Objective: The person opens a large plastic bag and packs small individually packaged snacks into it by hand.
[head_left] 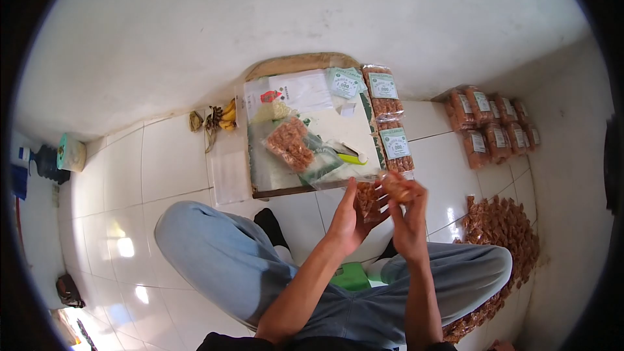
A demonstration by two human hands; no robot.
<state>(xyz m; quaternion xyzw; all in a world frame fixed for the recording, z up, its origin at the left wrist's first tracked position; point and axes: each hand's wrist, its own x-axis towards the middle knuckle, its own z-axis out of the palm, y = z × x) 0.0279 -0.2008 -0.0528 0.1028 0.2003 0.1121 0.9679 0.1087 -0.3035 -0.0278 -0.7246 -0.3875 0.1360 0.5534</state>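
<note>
Near the front edge of a low table, my left hand (346, 224) is closed around a small clear plastic packet of brown snacks (368, 201). My right hand (409, 218) is closed at the packet's upper right, and its fingers partly hide what they grip. A larger clear bag of brown snacks (290, 145) lies tilted on the table (286, 192), just beyond my hands. Beside it rests a lime-green-handled tool (351, 158), its exact kind unclear. Two labelled packs, a far one (383, 91) and a near one (396, 147), line the table's right edge.
Printed labels (345, 82) and clear plastic sheets (305, 91) lie on the table. Several filled packs (497, 120) stand by the right wall, with a heap of small packets (499, 237) nearer me. Bananas (228, 116) lie left of the table. A green object (351, 277) sits between my legs.
</note>
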